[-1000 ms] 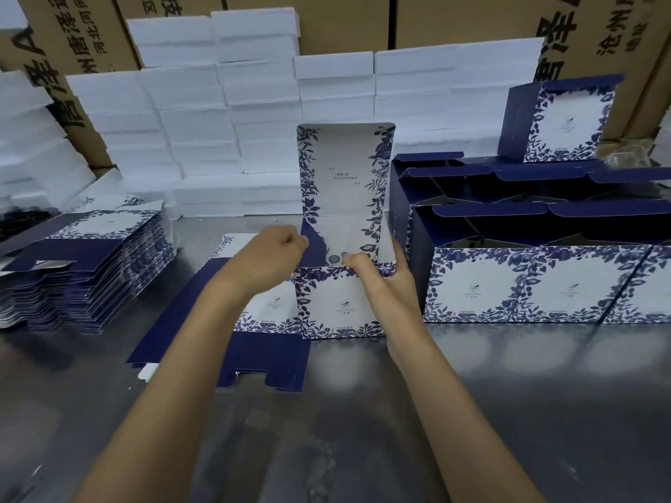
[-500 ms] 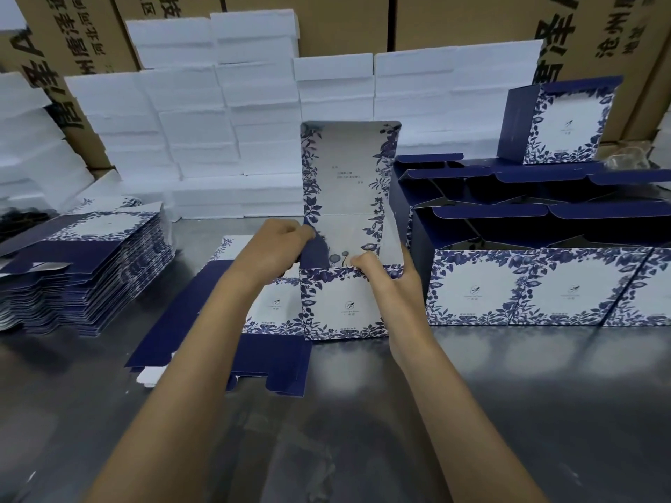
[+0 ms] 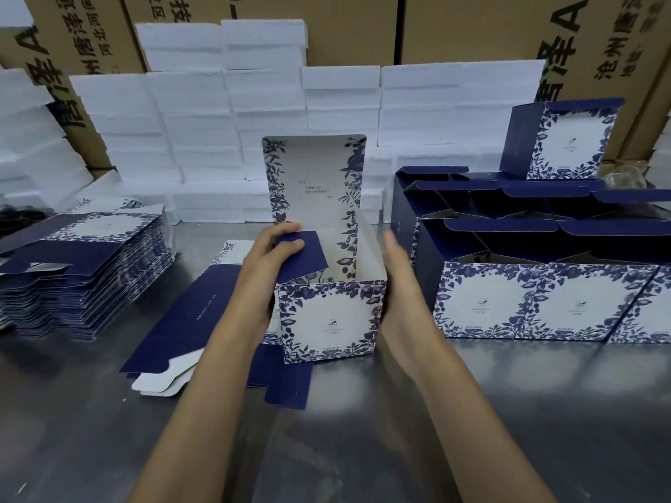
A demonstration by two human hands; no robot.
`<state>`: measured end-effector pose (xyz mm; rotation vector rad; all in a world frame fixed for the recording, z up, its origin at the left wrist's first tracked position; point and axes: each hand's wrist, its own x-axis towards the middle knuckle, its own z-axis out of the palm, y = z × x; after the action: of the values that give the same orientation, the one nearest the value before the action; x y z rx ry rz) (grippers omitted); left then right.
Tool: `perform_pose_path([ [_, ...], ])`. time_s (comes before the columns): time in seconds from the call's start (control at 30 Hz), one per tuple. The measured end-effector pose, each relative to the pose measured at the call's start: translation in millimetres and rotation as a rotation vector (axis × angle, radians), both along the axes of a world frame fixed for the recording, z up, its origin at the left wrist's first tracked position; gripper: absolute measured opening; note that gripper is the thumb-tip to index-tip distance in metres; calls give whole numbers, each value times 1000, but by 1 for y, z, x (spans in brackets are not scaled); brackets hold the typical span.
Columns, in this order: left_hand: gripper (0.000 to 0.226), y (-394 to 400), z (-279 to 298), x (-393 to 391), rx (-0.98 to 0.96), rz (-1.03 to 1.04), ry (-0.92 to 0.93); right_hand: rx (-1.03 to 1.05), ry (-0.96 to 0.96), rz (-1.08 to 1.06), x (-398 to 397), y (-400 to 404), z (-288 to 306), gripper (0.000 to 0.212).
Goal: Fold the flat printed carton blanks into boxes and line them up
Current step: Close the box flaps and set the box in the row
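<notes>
A blue-and-white floral carton (image 3: 328, 315) stands upright at the middle of the steel table, its lid raised and its top open. My left hand (image 3: 267, 270) is against the box's left side, thumb and fingers pinching the navy side flap (image 3: 303, 254). On the right wall lies my right hand (image 3: 397, 285), fingers straight along it. Under the box lie flat blanks (image 3: 185, 314). A tall stack of flat blanks (image 3: 83, 270) sits at the left. Folded boxes (image 3: 544, 299) stand in rows at the right.
White foam blocks (image 3: 225, 114) are piled along the back, with brown shipping cartons (image 3: 472, 27) behind them. One folded box (image 3: 562, 139) sits atop the rows at the right. The near part of the steel table (image 3: 345, 430) is bare metal.
The box has been pulled up and squared into a full cube. My right hand left the front top edge and went to the right wall; my left hand now holds the side flap.
</notes>
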<state>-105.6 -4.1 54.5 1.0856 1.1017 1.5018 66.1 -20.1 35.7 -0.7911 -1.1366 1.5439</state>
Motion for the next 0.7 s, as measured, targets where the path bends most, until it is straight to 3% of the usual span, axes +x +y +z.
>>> perform_pose_path([
  [0.1,24,-2,-3,-2,-1,-11,-57,-68,-56,-58,3,-2,0,59],
  [0.27,25,-6,-8,-8,25,9,-71,38,-356,-293,10,-2,4,27],
  [0.37,26,-5,-10,-10,38,14,-61,106,-488,-351,15,-1,9,45],
  [0.5,27,-4,-10,-11,39,-4,-60,26,-605,-204,18,-2,27,38],
  [0.7,26,-3,-9,-11,37,-25,-102,119,-808,-108,26,4,36,44],
])
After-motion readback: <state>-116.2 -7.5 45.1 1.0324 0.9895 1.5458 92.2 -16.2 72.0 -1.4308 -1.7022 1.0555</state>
